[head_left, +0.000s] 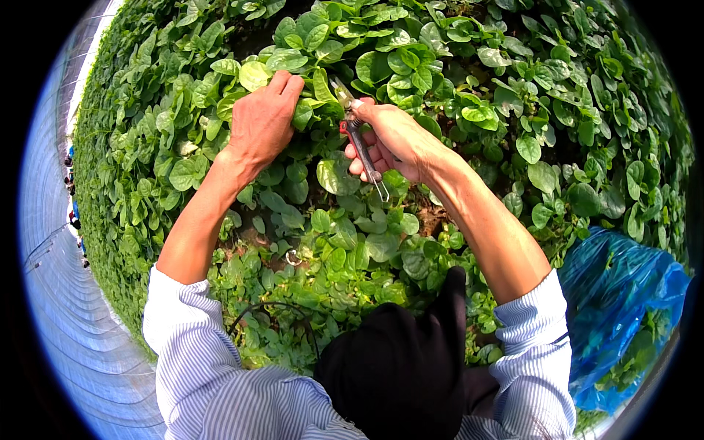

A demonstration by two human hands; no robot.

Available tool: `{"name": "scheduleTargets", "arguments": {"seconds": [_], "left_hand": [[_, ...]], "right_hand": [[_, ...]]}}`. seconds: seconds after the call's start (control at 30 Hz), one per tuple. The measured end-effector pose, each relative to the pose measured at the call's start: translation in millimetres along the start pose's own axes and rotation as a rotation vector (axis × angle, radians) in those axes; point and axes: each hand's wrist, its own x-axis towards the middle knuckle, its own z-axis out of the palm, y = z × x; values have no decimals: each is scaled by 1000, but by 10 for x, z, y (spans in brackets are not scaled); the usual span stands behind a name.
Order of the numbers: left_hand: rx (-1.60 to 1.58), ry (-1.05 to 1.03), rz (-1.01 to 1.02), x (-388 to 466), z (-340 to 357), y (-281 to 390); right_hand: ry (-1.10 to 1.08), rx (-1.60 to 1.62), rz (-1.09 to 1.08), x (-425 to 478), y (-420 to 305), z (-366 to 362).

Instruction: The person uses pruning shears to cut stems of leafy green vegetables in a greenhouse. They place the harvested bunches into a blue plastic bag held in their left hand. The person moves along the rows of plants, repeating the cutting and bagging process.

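My left hand (pixel 264 118) is closed at the tops of the leafy green plants (pixel 335 173), beside a pale yellow-green leaf (pixel 254 76). Its fingertips are hidden, so what it grips cannot be made out. To its right, my right hand (pixel 388 135) holds a pair of small pruning snips (pixel 360 144) with dark handles, a red part near the pivot and a wire loop at the handle end. The thumb rests near the pivot. The metal blades point up and to the left, among the leaves close to my left hand.
A blue plastic bag (pixel 616 308) with green leaves in it lies at the lower right. Dense foliage surrounds both hands. A thin dark cord (pixel 275 303) curves near my body. Greenhouse sheeting (pixel 82 341) shows at the left, with small, unclear figures far off.
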Motion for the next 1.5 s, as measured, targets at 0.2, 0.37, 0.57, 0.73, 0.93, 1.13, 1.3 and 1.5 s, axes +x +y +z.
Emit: {"name": "scheduleTargets", "arguments": {"seconds": [0.2, 0.37, 0.57, 0.73, 0.93, 1.13, 1.3, 1.5], "left_hand": [[122, -136, -23, 274, 71, -149], [191, -234, -41, 547, 204, -219], [186, -82, -60, 442, 316, -299], [206, -7, -179, 174, 147, -313], [212, -11, 41, 423, 140, -336], [256, -146, 176, 625, 210, -338], [232, -117, 194, 665, 277, -405], [279, -166, 143, 895, 221, -307]], "right_hand": [[45, 55, 27, 261, -158, 35], [50, 32, 47, 406, -249, 43], [80, 1, 10, 401, -213, -17], [81, 26, -20, 173, -190, -57], [95, 28, 31, 238, -294, -26], [31, 108, -29, -93, -200, -160], [77, 286, -45, 76, -268, -286], [58, 185, 17, 436, -413, -270]]}}
